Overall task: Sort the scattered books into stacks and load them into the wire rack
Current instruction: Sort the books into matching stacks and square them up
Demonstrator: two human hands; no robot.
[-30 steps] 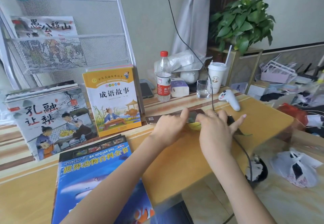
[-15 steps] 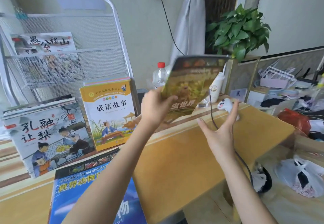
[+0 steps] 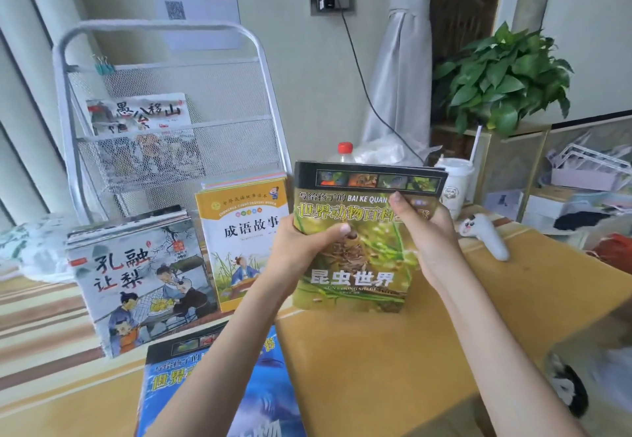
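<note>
You held the green insect book [image 3: 355, 258] upright, cover facing you, above the table; the wire rack [image 3: 171, 135] stood behind, one book inside.

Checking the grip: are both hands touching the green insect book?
Touching. The head view shows the left hand gripping the green insect book at its left edge, the right hand at its right, thumbs across the cover.

Glossy paper book [image 3: 355, 258], metal-mesh rack [image 3: 178, 149]

Both forearms bare, no sleeves; left hand [image 3: 301, 248] & right hand [image 3: 427, 231] w/ short nails
</note>
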